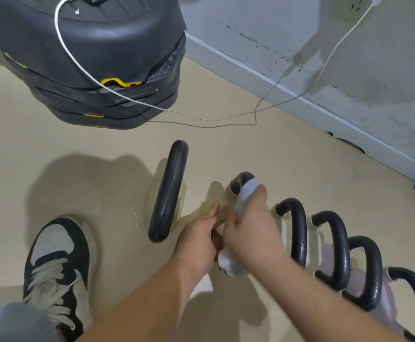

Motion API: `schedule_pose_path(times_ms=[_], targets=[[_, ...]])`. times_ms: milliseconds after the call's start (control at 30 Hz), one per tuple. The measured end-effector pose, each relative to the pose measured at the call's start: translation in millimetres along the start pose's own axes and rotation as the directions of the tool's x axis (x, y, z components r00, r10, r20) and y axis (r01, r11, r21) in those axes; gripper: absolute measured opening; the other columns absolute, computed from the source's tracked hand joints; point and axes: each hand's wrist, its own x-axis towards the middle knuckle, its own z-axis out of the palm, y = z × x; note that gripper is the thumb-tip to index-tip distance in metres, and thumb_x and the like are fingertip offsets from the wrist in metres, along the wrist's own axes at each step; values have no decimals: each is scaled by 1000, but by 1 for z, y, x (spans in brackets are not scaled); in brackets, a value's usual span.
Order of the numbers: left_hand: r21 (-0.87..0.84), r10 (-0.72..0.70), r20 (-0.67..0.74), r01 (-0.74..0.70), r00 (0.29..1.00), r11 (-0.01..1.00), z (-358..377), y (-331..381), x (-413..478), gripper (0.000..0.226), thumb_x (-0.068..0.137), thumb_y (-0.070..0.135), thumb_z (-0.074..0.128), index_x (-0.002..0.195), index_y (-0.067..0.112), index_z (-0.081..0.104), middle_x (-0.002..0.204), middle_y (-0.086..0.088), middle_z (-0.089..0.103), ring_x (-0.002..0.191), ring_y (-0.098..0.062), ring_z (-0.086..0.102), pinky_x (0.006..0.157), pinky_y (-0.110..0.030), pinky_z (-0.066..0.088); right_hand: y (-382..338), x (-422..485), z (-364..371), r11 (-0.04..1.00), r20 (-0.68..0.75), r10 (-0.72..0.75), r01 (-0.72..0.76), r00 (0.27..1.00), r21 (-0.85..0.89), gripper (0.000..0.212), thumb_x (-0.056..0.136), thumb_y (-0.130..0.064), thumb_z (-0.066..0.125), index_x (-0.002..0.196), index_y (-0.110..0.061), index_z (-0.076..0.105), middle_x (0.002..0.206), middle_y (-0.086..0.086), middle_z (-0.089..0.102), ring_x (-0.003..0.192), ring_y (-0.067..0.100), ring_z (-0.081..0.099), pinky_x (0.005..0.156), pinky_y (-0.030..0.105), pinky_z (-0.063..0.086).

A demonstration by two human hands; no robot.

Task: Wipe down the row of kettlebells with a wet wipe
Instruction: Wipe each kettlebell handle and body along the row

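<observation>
Kettlebell handles [330,245] close-packed right; bare floor [226,149] beyond.

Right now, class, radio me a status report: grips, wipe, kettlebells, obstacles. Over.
Status: right grip holds wet wipe round second kettlebell handle. Also left grip against same kettlebell, hold unclear. Nothing blocking; white cable lies well beyond.

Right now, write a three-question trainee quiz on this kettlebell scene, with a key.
1. True or false: the right hand grips the wet wipe around a kettlebell handle.
2. How many black handles show in the row? A) three B) six C) nine
3. Fill in: left of the row, a black-and-grey ____ stands on the floor.
Key: 1 true; 2 B; 3 sneaker.
</observation>
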Motion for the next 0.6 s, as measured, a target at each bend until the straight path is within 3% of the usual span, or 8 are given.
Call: schedule_pose_path(times_ms=[133,233,300,400,467,500,567,600], targets=[[275,71,-62,-51,996,960,-8,-17,13,35,99,-3,49,121,12,72,152,26,43,139,9,41,117,-14,28,-40,85,-27,936,202,90,-14,975,-351,46,96,-17,54,141,-13,52,136,8,61,122,30,62,85,29,45],[113,99,62,-106,993,988,-6,-14,6,34,99,9,63,130,21,70,139,14,64,130,-5,59,118,-30,38,-53,126,-8,662,406,190,190,894,-725,41,100,-39,55,133,-15,62,122,3,61,119,28,59,105,34,47],[-108,20,57,-14,998,994,-3,-8,1,39,92,22,75,130,30,70,124,2,75,118,-16,69,112,-37,44,-54,142,2,623,390,169,209,905,-754,44,100,-45,56,130,-14,62,102,3,58,112,30,60,92,36,48],[95,110,35,-113,993,989,-4,-11,5,38,90,21,76,127,32,72,123,3,75,115,-14,70,107,-34,47,-51,148,8,647,333,104,190,937,-738,39,98,-53,59,104,-15,52,89,3,51,96,32,56,79,41,47],[469,265,98,-279,959,838,-9,-15,8,39,97,13,67,131,32,69,139,13,64,126,-3,60,110,-25,43,-53,147,7,621,319,140,168,937,-766,43,94,-54,62,100,-13,50,86,5,51,89,32,56,79,41,47],[679,327,122,-319,937,661,-9,-17,5,43,100,6,59,135,30,67,147,20,53,133,4,50,114,-17,36,-52,144,5,652,293,135,138,947,-745,40,93,-49,63,98,-11,53,84,5,52,81,29,57,75,39,46],[806,367,144,-324,919,495,-11,-17,-1,45,101,-1,48,130,24,70,153,27,38,143,9,34,112,-1,20,-45,129,-9,796,215,109,45,971,-604,20,92,-32,61,97,-13,62,81,3,56,69,24,55,64,32,43],[803,368,153,-333,917,494,-13,-18,0,40,101,0,47,121,23,74,153,28,35,144,10,31,109,2,17,-37,117,-15,884,164,103,-14,981,-468,9,92,-24,58,94,-16,62,79,2,57,69,23,56,60,29,41]])
